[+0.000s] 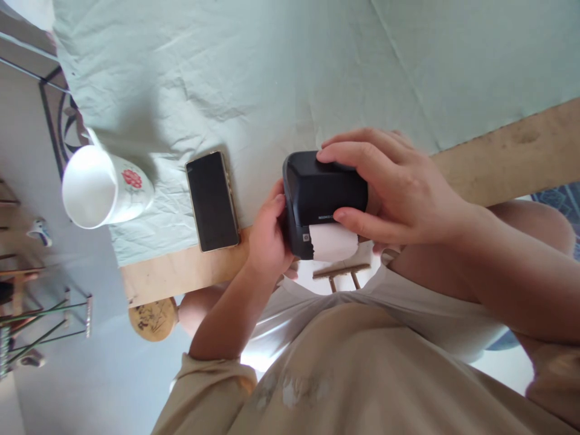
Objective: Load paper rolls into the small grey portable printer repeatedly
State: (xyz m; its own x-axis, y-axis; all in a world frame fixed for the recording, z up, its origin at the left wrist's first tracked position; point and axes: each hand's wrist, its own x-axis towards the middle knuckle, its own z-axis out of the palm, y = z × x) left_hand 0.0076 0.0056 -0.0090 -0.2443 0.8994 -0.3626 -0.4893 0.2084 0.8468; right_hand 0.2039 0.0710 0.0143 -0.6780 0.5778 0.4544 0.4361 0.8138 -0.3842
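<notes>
A small black receipt printer (pixel 324 184) is held at the table's front edge, and white paper (pixel 334 243) sticks out of its near side. My left hand (pixel 270 232) is closed around the printer's left side, thumb against the casing and other fingers hidden underneath. On the right, my right hand (pixel 389 184) grips the same printer. Its index finger rests on the top near the far edge, and its thumb presses close to the paper slot. Left of the printer, a dark-screened phone (pixel 212 202) lies face up on the cloth.
A white mug (pixel 131 187) with a red flower stands at the table's left side. Pale green cloth (pixel 272 72) covers the table, leaving a wooden front strip (pixel 181 275) bare. Below are a round stool (pixel 154 318) and, farther left, a green metal frame (pixel 49 326).
</notes>
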